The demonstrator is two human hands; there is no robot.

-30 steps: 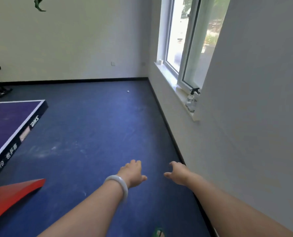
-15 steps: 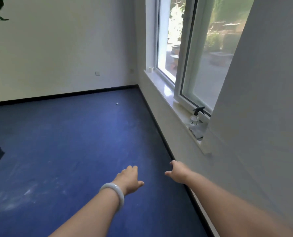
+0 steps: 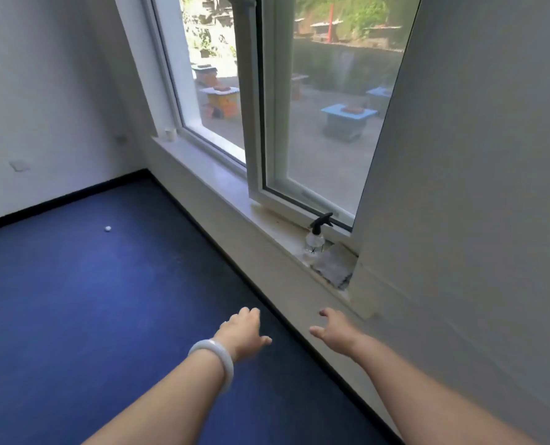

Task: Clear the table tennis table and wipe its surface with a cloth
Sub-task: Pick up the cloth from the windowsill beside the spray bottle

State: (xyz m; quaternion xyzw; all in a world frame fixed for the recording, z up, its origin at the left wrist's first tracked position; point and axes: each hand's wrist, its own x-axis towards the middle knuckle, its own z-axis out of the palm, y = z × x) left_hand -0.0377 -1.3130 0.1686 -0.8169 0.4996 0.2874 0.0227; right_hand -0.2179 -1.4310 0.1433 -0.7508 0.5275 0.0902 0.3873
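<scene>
A clear spray bottle with a black trigger stands on the white window sill, and a grey folded cloth lies right beside it in the sill's near corner. My left hand, with a pale bangle on the wrist, is held out over the blue floor, fingers loose and empty. My right hand is stretched toward the wall below the sill, fingers apart and empty, well short of the cloth and bottle. The table tennis table is out of view.
An inward-opened window sash juts over the sill just left of the bottle. A white ball lies on the blue floor. A small white cup sits at the sill's far end.
The view has swung right and closer to the window; the table has left the frame. Bottle and cloth are now nearer and more central. Both hands stay empty and extended.
</scene>
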